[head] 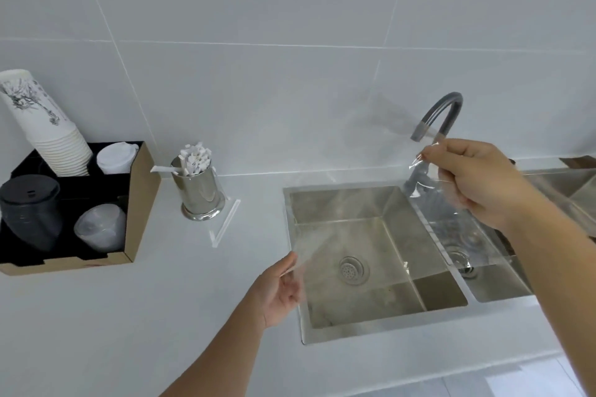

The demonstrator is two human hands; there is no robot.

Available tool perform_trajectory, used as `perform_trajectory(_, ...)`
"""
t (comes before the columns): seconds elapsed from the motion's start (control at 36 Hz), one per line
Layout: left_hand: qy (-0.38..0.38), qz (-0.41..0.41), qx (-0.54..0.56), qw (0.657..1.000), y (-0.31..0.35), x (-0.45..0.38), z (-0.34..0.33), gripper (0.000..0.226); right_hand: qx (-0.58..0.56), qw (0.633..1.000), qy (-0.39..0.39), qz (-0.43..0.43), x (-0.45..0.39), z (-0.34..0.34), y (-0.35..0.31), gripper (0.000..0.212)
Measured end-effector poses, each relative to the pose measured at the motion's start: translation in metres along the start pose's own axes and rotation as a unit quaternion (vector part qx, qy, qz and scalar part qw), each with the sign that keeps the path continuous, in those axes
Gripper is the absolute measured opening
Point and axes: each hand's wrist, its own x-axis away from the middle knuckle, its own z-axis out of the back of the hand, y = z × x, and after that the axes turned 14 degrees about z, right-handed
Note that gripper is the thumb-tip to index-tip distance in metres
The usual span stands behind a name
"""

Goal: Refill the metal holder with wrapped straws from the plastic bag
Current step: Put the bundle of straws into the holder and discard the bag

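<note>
A shiny metal holder (201,195) stands on the white counter, packed with white wrapped straws (195,159). One more wrapped straw (226,223) lies on the counter just right of its base. A clear plastic bag (361,203) is stretched in the air over the sink, and it looks empty. My left hand (279,290) pinches its lower left edge. My right hand (474,180) grips its upper right end near the faucet.
A steel double sink (374,329) fills the counter's right side, with a grey faucet (442,113) behind it. At the left, a cardboard organiser (142,200) holds stacked paper cups (42,126), lids and plastic cups. A white tiled wall runs behind.
</note>
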Motion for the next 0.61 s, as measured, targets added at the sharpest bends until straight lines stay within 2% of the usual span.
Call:
perform_trajectory(0.06,0.011,-0.007,-0.016,1.0,-0.007,0.003,0.006,0.026,-0.007,1.0,0.005,-0.015,0.008,0.005,0.011,0.033)
perform_trajectory(0.14,0.024,-0.027,-0.043,0.998,-0.012,0.009,0.016,0.029,-0.016,0.999,0.006,-0.034,0.018,0.008,0.028,0.037)
perform_trajectory(0.25,0.066,-0.047,-0.099,0.992,-0.017,0.024,0.031,0.028,0.004,0.999,-0.002,-0.051,0.027,0.008,0.057,0.026)
perform_trajectory(0.31,0.087,-0.062,-0.112,0.988,-0.018,0.033,0.04,0.031,0.022,0.999,-0.007,-0.045,0.032,0.004,0.071,0.029)
perform_trajectory(0.5,0.144,-0.111,-0.114,0.977,-0.018,0.073,0.089,0.033,0.075,0.997,0.017,-0.022,0.058,-0.034,0.105,0.024)
perform_trajectory(0.61,0.178,-0.134,-0.107,0.969,-0.018,0.099,0.127,0.033,0.076,0.996,0.009,-0.052,0.074,-0.074,0.113,0.029)
